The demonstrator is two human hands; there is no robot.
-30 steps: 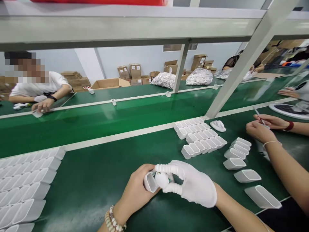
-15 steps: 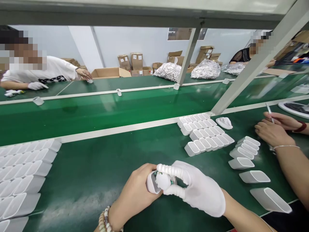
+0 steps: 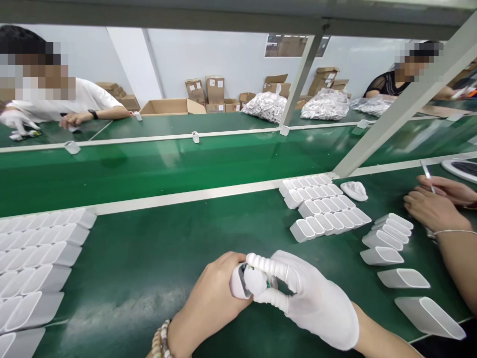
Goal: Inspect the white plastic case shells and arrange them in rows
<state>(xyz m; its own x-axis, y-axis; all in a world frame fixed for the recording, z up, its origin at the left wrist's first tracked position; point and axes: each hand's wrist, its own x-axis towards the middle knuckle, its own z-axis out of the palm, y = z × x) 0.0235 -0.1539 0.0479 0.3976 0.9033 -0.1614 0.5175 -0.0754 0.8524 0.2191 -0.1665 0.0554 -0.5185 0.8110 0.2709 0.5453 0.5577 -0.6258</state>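
Observation:
My bare left hand (image 3: pixel 210 293), with a beaded bracelet, grips a white plastic case (image 3: pixel 237 282) at the bottom centre. My right hand (image 3: pixel 313 303), in a white glove, pinches a rounded white piece (image 3: pixel 255 281) against the case's open end. A bit of green shows beside that piece, but my fingers hide most of it. Rows of similar open white cases (image 3: pixel 320 206) stand on the green bench beyond my right hand. More lie in a block (image 3: pixel 37 263) to my left.
A neighbour's hands (image 3: pixel 434 204) hold a thin pen-like tool at the right, beside a line of white cases (image 3: pixel 387 238). A folded white glove (image 3: pixel 354 190) lies nearby. Beyond a green conveyor belt (image 3: pixel 149 169) sit co-workers, bags of white parts (image 3: pixel 265 107) and cardboard cartons.
The whole view has tilted and shifted, so the bench items sit further right and lower. My hands keep the same hold. The far-left co-worker's arms have moved.

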